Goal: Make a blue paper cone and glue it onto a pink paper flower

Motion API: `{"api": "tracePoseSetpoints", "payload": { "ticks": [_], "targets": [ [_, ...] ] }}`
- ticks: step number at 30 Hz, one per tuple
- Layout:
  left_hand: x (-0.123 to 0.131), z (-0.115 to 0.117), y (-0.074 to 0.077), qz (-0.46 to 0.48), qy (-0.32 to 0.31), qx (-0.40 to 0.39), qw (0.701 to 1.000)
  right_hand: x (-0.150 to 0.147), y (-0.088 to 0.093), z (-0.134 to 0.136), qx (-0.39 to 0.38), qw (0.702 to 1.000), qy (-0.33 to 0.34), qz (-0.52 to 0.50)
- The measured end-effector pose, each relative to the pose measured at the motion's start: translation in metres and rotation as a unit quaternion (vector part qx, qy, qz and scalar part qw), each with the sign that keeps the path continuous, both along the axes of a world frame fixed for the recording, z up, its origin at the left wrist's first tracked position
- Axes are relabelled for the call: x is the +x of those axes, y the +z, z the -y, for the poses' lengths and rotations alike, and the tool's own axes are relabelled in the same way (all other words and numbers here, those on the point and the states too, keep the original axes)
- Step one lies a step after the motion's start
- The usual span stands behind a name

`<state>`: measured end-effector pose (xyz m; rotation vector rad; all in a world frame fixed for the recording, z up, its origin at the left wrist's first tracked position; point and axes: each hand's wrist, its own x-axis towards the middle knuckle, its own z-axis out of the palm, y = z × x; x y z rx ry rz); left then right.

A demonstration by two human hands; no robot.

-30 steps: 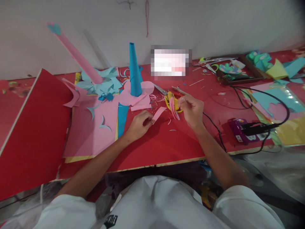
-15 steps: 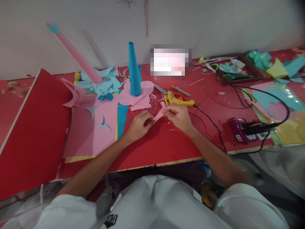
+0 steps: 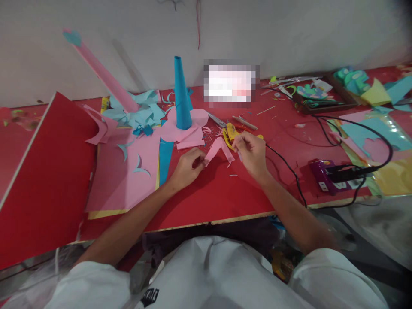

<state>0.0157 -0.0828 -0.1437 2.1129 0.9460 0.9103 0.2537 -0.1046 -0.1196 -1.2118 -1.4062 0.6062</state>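
Observation:
A folded strip of pink paper stands bent like an upside-down V, and the fingertips of my left hand pinch its left end. My right hand is closed just right of the strip's other end, apart from it; a small pale sliver shows below its fingers, too blurred to name. Behind that hand lies a yellow glue gun, partly covered by it. A blue paper cone rises from a pink flower-shaped paper beyond my left hand.
Scissors lie behind the glue gun among paper scraps. A leaning pink paper tube stands at the back left, near a raised red board. On the right are a black cord, a purple power box and a brown tray.
My right hand has let go of the pink strip and drawn slightly right. The strip has opened into an upside-down V, still held by my left hand.

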Motion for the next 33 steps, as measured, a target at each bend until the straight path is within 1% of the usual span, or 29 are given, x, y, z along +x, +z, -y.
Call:
{"api": "tracePoseSetpoints", "payload": {
  "ticks": [2, 3, 8, 16, 18, 23, 26, 30, 33],
  "targets": [
    [0.000, 0.000, 0.001, -0.001, 0.003, -0.002, 1.000, 0.001, -0.003, -0.001, -0.009, 1.000, -0.018, 0.013],
    [0.000, -0.001, 0.001, 0.000, 0.004, -0.002, 1.000, 0.001, -0.004, -0.002, -0.011, 1.000, -0.012, 0.015],
    [-0.001, -0.002, -0.001, 0.010, 0.000, -0.003, 1.000, -0.005, -0.008, -0.006, -0.015, 0.997, 0.078, -0.026],
    [0.000, 0.000, 0.001, 0.012, -0.015, 0.004, 1.000, -0.008, -0.016, -0.008, -0.061, 0.990, 0.125, 0.005],
    [0.000, 0.001, 0.001, 0.007, -0.014, 0.004, 1.000, -0.008, -0.016, -0.008, -0.063, 0.991, 0.117, 0.007],
    [0.000, 0.000, 0.001, 0.011, -0.004, 0.003, 1.000, 0.001, -0.011, -0.009, -0.034, 0.999, 0.012, -0.024],
    [0.000, 0.000, 0.001, 0.006, -0.009, -0.001, 1.000, 0.005, -0.009, -0.009, -0.018, 0.999, -0.019, -0.019],
    [0.000, 0.000, 0.002, 0.005, -0.002, 0.000, 1.000, 0.004, -0.008, -0.006, -0.025, 1.000, -0.018, 0.007],
    [0.000, 0.001, 0.004, 0.002, -0.009, 0.002, 1.000, 0.000, -0.008, -0.008, -0.014, 0.999, 0.031, -0.004]
  ]
}}
